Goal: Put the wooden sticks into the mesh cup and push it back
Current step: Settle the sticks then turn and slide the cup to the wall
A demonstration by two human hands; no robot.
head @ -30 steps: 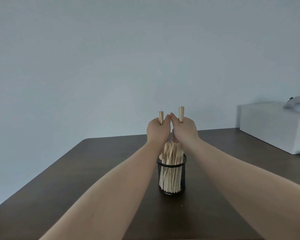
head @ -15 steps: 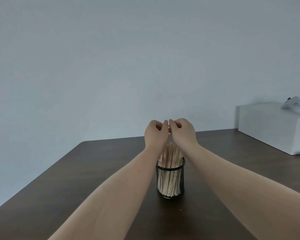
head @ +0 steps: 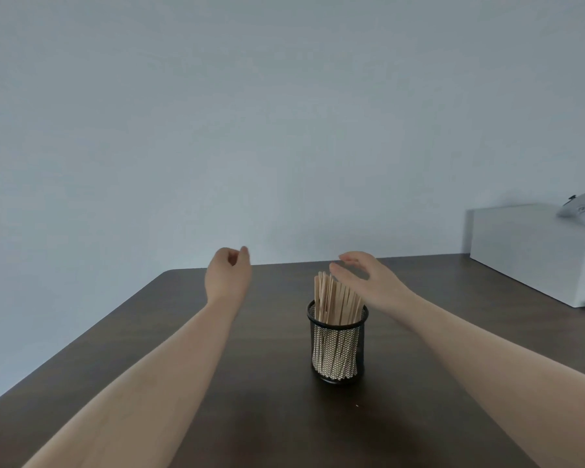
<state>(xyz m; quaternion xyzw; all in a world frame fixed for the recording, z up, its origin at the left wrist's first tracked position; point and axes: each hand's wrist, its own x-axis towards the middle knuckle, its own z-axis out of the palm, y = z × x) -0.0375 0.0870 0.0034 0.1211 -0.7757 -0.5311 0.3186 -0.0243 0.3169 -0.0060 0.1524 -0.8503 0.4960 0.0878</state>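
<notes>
Risk: the cup [head: 337, 346] looked tall and narrow with its load standing high, so in my judgement a push landing near the rim could tip it and scatter the sticks [head: 335, 302]; a low push on the wall would be safer.
Second risk: the right hand [head: 368, 282] hovered just beside the stick tops, and a careless sweep could catch them and lever the cup over.
Cup: black wire mesh, round, upright, with a solid dark rim and base; pale wood showed through the weave.
Sticks: flat, light-coloured, packed tight, rising well above the rim and leaning slightly right.
Location: the cup stood on the dark counter [head: 217, 383], between the two forearms, nearer the right one.
Left hand: [head: 228, 275] raised well apart from the cup, fingers curled loosely inward, nothing visible in it.
Right hand: spread wide, palm toward the sticks, holding nothing; contact with them could not be told.
Progress: no loose sticks showed on the counter, so filling seemed done and pushing back remained.
Background: a white box [head: 534, 251] sat at the far right.
</notes>
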